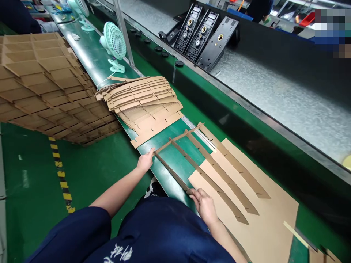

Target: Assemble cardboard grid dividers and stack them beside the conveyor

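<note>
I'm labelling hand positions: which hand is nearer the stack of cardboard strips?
Left. The left hand is just below the stack in view; the right hand is farther away, lower right.

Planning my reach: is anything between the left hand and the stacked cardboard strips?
Nothing visible stands between the left hand and the stacked cardboard strips, only green tabletop. That hand pinches the cardboard frame.

The green floor is crossed by a strip of black-and-yellow hazard tape. A long, glossy green tabletop is lined with mint-green fans, and light is reflected in its surface. Alongside it, a grey conveyor belt is bordered by a dark side wall; black molded parts are propped on it. A metal post is fixed between them.
</note>
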Motion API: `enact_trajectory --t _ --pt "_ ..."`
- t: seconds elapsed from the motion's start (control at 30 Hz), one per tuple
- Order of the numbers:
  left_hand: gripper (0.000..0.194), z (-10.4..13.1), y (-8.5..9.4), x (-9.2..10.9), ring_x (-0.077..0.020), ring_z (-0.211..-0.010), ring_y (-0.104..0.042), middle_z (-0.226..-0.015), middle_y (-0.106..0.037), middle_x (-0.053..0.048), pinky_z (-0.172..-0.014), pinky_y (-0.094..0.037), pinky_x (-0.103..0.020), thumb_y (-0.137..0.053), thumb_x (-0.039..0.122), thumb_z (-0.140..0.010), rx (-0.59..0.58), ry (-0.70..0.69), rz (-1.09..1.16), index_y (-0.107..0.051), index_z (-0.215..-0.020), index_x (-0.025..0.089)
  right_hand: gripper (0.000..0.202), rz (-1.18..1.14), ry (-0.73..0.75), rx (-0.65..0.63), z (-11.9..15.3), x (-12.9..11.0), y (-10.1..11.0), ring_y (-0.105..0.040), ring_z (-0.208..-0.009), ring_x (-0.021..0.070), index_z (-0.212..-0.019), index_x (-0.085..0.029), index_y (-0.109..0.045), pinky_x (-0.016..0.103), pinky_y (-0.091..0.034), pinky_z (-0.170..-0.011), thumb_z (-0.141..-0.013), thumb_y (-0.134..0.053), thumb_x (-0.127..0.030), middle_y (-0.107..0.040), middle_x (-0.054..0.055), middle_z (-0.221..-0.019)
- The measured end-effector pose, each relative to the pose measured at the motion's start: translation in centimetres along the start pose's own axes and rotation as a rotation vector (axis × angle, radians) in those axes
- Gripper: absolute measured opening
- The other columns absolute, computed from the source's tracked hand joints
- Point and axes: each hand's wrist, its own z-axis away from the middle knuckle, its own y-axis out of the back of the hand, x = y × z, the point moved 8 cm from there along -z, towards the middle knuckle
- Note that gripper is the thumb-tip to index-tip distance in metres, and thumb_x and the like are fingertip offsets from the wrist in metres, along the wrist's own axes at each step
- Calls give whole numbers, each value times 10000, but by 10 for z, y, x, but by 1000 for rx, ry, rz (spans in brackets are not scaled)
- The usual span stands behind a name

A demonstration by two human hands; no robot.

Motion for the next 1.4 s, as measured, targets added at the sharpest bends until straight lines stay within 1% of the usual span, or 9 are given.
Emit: enact_trajectory --t 0.33,0.5,0.67,0.83,1.03,1.13,1.23,1.33,1.4 --pt "642 10 -1 10 -237 -887 -652 -1134 -657 -120 -744 -492 -330 -390 122 -840 -59 -17 -126 -312 -1468 232 235 264 -68 -10 -5 24 -18 -546 -750 208 -1076 -278 -666 331 -365 -677 -947 -477 -226 -605 45 -756" --pt "650 16 7 18 -251 -899 -636 -987 -678 -133 -740 -477 -351 -325 108 -839 -66 -28 -227 -271 -1481 197 354 146 -148 75 25 50 7 -485 -1125 279 -1242 -275 -573 404 -389 -863 -928 -505 -422 -558 114 -1239" --pt "610 22 13 30 -304 -1116 -525 -1236 -587 -164 -830 -455 -422 -344 282 -894 -11 -14 -274 -241 -1489 203 640 259 -744 233 73 200 74 -262 -1352 337 -1411 -200 -390 538 -317 -979 -918 -311 -602 -250 175 -1511" --pt "637 30 13 39 -309 -1240 -423 -1459 -381 -159 -927 -407 -460 -405 328 -885 75 42 -265 -241 -1487 195 721 214 -976 -63 114 305 70 -212 -1393 290 -1459 -195 -305 526 -218 -1073 -882 -315 -628 -290 158 -1495" --pt "490 20 11 39 -273 -1127 -529 -1324 -512 -139 -861 -469 -392 -343 331 -925 98 45 -108 -418 -1385 180 785 2 -616 -212 155 235 27 -374 -1316 305 -1441 -267 -332 498 -342 -1024 -776 -545 -626 -360 134 -1451" --pt "439 13 9 32 -254 -1073 -566 -1272 -537 -127 -803 -494 -351 -335 333 -927 133 87 -40 -501 -1301 173 665 -13 -583 -116 174 196 12 -427 -1277 318 -1372 -255 -444 481 -421 -973 -780 -613 -506 -320 144 -1472" --pt "391 7 10 31 -246 -1022 -586 -1217 -561 -115 -778 -502 -342 -369 335 -914 160 114 3 -562 -1216 181 340 -42 -572 62 178 177 10 -591 -1062 260 -1189 -225 -602 434 -493 -905 -908 -446 -332 -531 136 -1257" --pt "368 1 38 39 -222 -945 -598 -1139 -591 -106 -777 -501 -328 -396 324 -902 263 65 59 -586 -1180 176 328 -119 -539 222 172 166 27 -643 -865 226 -1008 -211 -665 403 -540 -825 -952 -367 -335 -611 116 -1040" --pt "376 2 81 51 -199 -870 -597 -1048 -607 -99 -772 -504 -318 -420 338 -894 392 -31 95 -589 -1183 166 317 -182 -536 352 169 159 59 -639 -881 225 -980 -214 -660 381 -542 -821 -953 -396 -388 -614 109 -1008"
